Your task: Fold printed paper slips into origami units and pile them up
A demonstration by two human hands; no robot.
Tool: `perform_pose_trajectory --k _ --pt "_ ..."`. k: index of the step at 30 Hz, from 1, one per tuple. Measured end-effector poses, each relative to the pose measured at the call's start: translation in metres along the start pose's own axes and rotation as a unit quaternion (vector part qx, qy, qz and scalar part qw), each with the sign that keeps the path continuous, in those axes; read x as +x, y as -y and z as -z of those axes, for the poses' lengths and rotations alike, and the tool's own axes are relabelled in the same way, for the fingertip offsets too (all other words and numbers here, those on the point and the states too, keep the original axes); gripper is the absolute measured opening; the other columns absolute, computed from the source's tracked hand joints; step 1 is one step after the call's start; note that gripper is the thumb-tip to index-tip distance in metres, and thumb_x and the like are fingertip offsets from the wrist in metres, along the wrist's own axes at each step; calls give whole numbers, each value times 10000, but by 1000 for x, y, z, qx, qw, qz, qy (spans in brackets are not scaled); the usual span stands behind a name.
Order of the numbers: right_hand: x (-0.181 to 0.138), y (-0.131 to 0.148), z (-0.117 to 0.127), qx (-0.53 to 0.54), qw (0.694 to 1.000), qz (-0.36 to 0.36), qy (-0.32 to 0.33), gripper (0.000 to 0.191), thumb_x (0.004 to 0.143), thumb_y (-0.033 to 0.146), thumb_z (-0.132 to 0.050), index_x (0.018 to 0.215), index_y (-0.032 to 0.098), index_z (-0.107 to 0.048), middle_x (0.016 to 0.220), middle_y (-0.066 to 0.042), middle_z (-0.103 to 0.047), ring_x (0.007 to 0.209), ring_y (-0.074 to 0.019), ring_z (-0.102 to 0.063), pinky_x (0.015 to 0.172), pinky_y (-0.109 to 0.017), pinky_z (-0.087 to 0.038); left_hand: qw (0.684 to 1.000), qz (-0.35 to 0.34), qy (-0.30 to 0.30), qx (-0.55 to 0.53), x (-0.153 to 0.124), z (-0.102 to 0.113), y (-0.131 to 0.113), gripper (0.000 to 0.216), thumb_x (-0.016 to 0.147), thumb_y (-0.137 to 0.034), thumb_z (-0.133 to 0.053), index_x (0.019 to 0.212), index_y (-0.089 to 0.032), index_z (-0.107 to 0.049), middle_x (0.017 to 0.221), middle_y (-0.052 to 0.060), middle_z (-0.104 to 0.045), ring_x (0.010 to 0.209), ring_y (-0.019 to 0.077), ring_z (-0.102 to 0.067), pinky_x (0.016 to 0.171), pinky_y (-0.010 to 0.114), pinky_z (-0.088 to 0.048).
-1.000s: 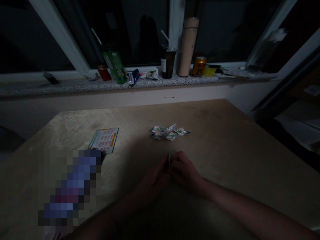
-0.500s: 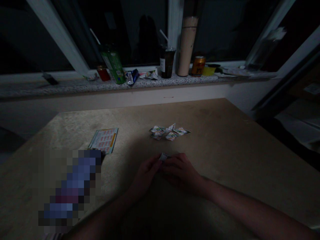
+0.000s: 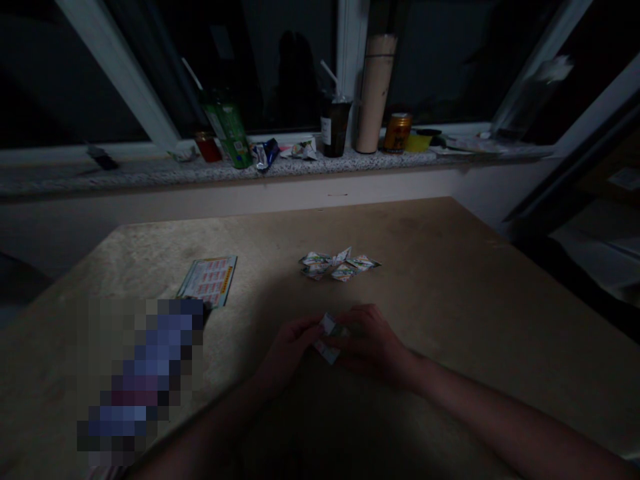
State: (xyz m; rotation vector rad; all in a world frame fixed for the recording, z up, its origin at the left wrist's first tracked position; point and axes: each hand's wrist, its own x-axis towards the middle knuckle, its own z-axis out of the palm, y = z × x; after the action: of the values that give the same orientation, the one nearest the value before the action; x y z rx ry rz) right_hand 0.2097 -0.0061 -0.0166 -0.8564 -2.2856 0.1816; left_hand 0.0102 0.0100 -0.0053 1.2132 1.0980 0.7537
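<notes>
Between my hands is a small folded piece of printed paper point(image 3: 329, 351), pale on top and patterned lower down. My left hand point(image 3: 291, 343) pinches its left side between thumb and fingers. On its right side, my right hand point(image 3: 373, 340) has closed fingers pressing the paper. Dim light hides the finer folds. Just beyond my hands, several folded paper pieces point(image 3: 343, 270) with pointed tips lie grouped on the table, made of similar printed paper.
A printed sheet stack point(image 3: 207, 280) lies left on the table point(image 3: 425, 267), by a pixelated patch. Along the windowsill point(image 3: 300, 167) stand a green bottle point(image 3: 231, 133), a dark cup with a straw point(image 3: 334, 127), a tall beige flask point(image 3: 375, 97) and an orange can point(image 3: 398, 133).
My right fingers have shifted a little, and more of the paper now shows below and between my hands. The grouped folded pieces stay where they were.
</notes>
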Motion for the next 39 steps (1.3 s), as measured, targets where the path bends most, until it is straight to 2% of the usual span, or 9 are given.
perform_pose_trajectory --k 6,12,16,22,26,30,34,39 --pt "-3 1 -3 -27 1000 -5 1 278 801 390 -592 1059 309 -656 874 -56 -544 808 -195 -456 693 -313 -367 999 4 24 46 -1 -3 -5 271 785 -377 -562 835 -137 -679 758 8 -677 705 170 -587 632 226 -422" --pt "1 5 1 13 1000 -5 -21 258 833 394 -553 1021 272 -681 829 -64 -540 773 -187 -464 656 -299 -379 997 -7 26 77 0 -3 -5 257 792 -351 -540 810 -132 -672 718 1 -649 656 154 -554 600 215 -398" --pt "4 9 1 116 991 -39 -48 246 825 383 -570 937 210 -703 735 -51 -530 693 -159 -498 596 -266 -410 994 -14 37 106 0 -2 -3 265 797 -359 -525 774 -128 -652 664 -14 -601 612 136 -511 567 207 -371" --pt "5 11 0 250 953 -146 -89 196 752 334 -671 834 157 -686 694 -47 -595 602 -126 -555 513 -218 -435 992 -32 25 118 0 -2 -1 256 814 -366 -515 763 -139 -622 685 -24 -577 649 137 -503 595 207 -374" --pt "6 11 -2 281 940 -180 -71 187 756 354 -660 744 171 -695 634 -30 -618 547 -120 -554 483 -218 -423 993 -24 20 111 0 -2 -2 270 813 -382 -513 773 -140 -625 688 -21 -582 648 140 -507 599 210 -380" --pt "6 12 -2 302 929 -208 -47 171 776 342 -641 737 184 -696 670 -27 -668 592 -129 -594 547 -226 -452 996 -19 34 80 1 -4 -3 262 811 -377 -509 787 -144 -628 684 -22 -593 634 138 -521 599 211 -391" --pt "6 13 -1 306 923 -228 -50 196 793 316 -623 664 176 -669 637 -20 -657 583 -123 -590 554 -222 -449 995 -42 40 76 -1 -6 -4 221 817 -334 -513 753 -152 -621 672 -23 -616 642 141 -556 623 211 -407" --pt "5 15 -2 309 909 -274 -56 168 781 339 -620 855 193 -658 689 -15 -652 607 -131 -595 553 -230 -455 995 -38 61 74 -6 -9 -7 222 832 -317 -497 749 -157 -627 636 -21 -643 625 148 -589 627 216 -420"
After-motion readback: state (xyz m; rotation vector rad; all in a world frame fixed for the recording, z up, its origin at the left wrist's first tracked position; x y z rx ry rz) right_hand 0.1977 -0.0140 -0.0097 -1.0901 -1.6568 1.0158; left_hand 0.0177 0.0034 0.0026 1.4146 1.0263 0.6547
